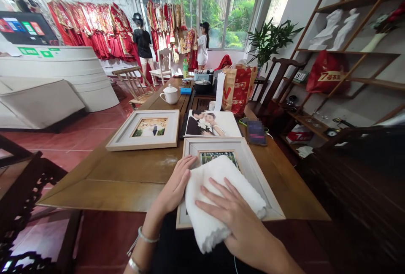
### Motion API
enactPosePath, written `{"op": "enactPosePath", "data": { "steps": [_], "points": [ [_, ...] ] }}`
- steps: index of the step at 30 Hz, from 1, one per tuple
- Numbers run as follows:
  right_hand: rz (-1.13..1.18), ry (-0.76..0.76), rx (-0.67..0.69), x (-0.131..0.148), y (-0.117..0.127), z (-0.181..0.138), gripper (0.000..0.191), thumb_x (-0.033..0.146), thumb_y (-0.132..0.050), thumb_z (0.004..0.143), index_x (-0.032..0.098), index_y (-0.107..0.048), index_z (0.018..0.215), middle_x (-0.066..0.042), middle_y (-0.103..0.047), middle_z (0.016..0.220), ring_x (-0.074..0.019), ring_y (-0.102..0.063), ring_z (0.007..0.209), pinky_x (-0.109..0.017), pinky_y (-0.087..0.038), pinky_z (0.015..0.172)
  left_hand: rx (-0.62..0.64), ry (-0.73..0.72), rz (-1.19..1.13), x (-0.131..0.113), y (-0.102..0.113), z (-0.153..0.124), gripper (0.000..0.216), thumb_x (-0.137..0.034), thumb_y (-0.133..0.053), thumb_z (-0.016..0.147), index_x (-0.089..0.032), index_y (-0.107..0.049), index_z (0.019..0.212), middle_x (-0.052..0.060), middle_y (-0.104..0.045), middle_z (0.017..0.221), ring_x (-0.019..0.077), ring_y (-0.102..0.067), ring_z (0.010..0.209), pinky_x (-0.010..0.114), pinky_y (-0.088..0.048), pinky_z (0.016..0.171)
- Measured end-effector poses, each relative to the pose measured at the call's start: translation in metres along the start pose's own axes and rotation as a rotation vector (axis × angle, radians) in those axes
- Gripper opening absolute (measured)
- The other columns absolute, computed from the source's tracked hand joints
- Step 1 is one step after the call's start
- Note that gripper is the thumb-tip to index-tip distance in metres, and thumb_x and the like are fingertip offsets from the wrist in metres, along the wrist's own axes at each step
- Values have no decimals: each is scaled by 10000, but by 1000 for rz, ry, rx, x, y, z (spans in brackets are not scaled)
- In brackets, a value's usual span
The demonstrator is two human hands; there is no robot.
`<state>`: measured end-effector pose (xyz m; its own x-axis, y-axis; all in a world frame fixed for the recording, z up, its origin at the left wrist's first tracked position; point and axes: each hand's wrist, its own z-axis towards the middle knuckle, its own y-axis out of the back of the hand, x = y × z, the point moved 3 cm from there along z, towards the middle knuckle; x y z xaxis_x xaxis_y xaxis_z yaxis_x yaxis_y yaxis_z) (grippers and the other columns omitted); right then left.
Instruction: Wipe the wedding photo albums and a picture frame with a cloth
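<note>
A white-framed picture [253, 172] lies at the near edge of the wooden table [133, 177], partly over the edge. A folded white towel [215, 181] rests on its glass. My right hand [237, 219] lies flat on the towel, fingers spread. My left hand [177, 183] rests on the frame's left border and touches the towel's side, fingers stretched out together. A second white-framed picture [145, 129] lies to the left, and an unframed photo print [211, 124] lies behind.
A phone [256, 132] lies right of the print. A white teapot [170, 93], a red paper bag [237, 88] and small items stand farther back. Dark wooden chairs flank the table. Shelves line the right wall. Two people stand by racks of red garments far back.
</note>
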<state>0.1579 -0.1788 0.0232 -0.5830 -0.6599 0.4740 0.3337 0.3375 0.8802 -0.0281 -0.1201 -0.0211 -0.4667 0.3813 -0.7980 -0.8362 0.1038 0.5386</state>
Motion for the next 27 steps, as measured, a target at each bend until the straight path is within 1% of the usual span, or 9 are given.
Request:
{"op": "enactPosePath", "data": {
  "steps": [3,6,8,10,15,18,21,25,27],
  "points": [
    [50,95,114,4,10,-11,874,18,-459,554,285,-460,1386,-6,-364,1493,-262,-154,1427,-554,-56,1149,1,-6,4,0,1,0,503,-405,-157,1009,-224,-425,1394,79,-404,1467,238,-266,1397,477,-180,1174],
    [92,115,215,8,27,-27,720,31,-467,660,289,-535,1329,-9,-436,1445,-244,-236,1406,-513,-104,1158,18,-39,36,-2,2,0,442,-370,-282,1000,-233,-430,1393,76,-417,1460,250,-283,1388,477,-192,1172],
    [117,81,197,7,40,-44,639,47,-450,724,310,-570,1293,13,-494,1400,-224,-290,1386,-476,-157,1161,30,-68,54,-3,2,0,433,-330,-373,980,-248,-418,1402,73,-416,1464,261,-283,1388,486,-202,1169],
    [115,1,132,-2,48,-63,642,41,-439,720,326,-585,1277,30,-529,1369,-232,-311,1376,-476,-201,1156,35,-84,58,-3,3,0,441,-289,-392,971,-266,-404,1411,65,-414,1467,267,-276,1391,497,-208,1165],
    [1,-244,44,-54,51,-97,681,64,-448,721,378,-529,1321,70,-463,1420,-267,-291,1381,-490,-313,1116,46,-103,47,-1,4,-1,462,-218,-371,962,-276,-387,1420,55,-404,1473,266,-264,1395,510,-197,1168],
    [-90,-276,-16,-84,54,-82,751,41,-426,667,370,-510,1336,82,-435,1441,-259,-262,1396,-509,-269,1134,53,-108,44,0,4,-1,472,-192,-370,955,-271,-382,1420,55,-401,1472,262,-260,1396,513,-193,1170],
    [-157,-269,-124,-106,62,-44,761,37,-411,644,291,-502,1356,38,-440,1445,-250,-253,1401,-510,-233,1147,52,-102,46,-1,4,-1,475,-193,-367,954,-276,-381,1422,52,-400,1474,266,-264,1395,514,-202,1167],
    [-168,-197,-276,-127,70,10,753,43,-412,634,218,-503,1360,-28,-514,1390,-283,-319,1373,-529,-280,1117,50,-105,48,-1,5,0,484,-185,-367,949,-272,-382,1425,53,-406,1472,265,-270,1393,507,-213,1165],
    [-181,-138,-303,-130,71,32,762,36,-419,623,194,-496,1365,-53,-518,1386,-298,-332,1364,-537,-289,1107,53,-108,46,0,5,1,489,-178,-365,945,-272,-382,1425,53,-408,1470,265,-268,1393,510,-212,1164]
  ]
}}
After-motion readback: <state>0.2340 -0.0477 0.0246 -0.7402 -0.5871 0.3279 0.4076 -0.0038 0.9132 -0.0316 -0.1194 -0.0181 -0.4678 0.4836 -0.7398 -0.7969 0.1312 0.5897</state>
